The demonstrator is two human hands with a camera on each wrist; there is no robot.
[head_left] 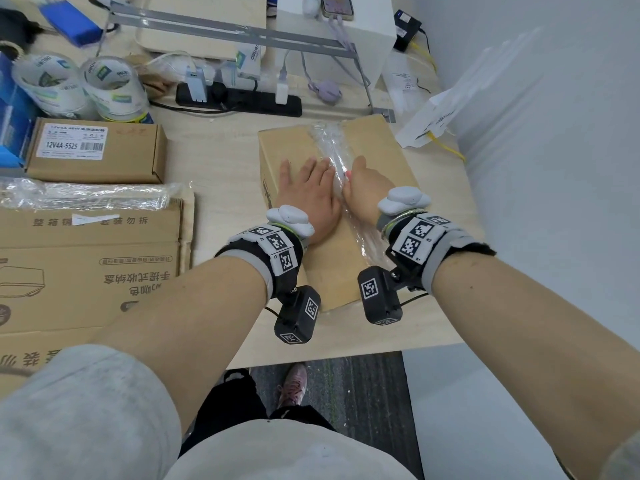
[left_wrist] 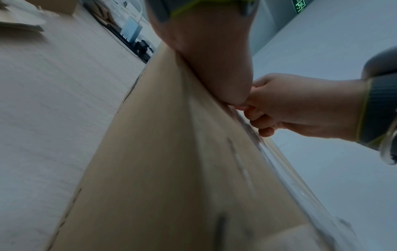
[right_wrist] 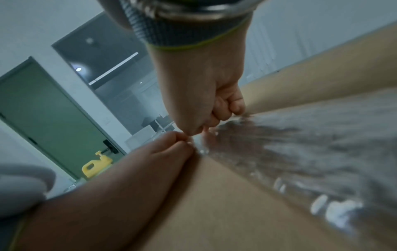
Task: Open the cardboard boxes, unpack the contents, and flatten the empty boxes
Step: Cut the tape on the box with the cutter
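Note:
A closed brown cardboard box (head_left: 294,147) lies on the table, with a wrinkled strip of clear tape (head_left: 329,140) along its top seam. My left hand (head_left: 308,188) lies flat on the lid just left of the tape, fingers straight. My right hand (head_left: 367,188) sits on the tape beside it. Its fingers are curled round a small thing with a pink-red tip (head_left: 349,173) that touches the seam; what it is stays unclear. The right wrist view shows the curled right hand (right_wrist: 199,84) against the tape (right_wrist: 300,152) and the left hand (right_wrist: 150,161) on the cardboard. The left wrist view shows the left hand (left_wrist: 210,51) pressing the box (left_wrist: 150,152).
A small labelled carton (head_left: 97,150) and flattened printed cardboard (head_left: 86,265) lie at the left. Two tape rolls (head_left: 52,84), a black power strip (head_left: 239,98) with chargers and a metal frame stand behind. A white paper bag (head_left: 433,119) sits by the wall on the right.

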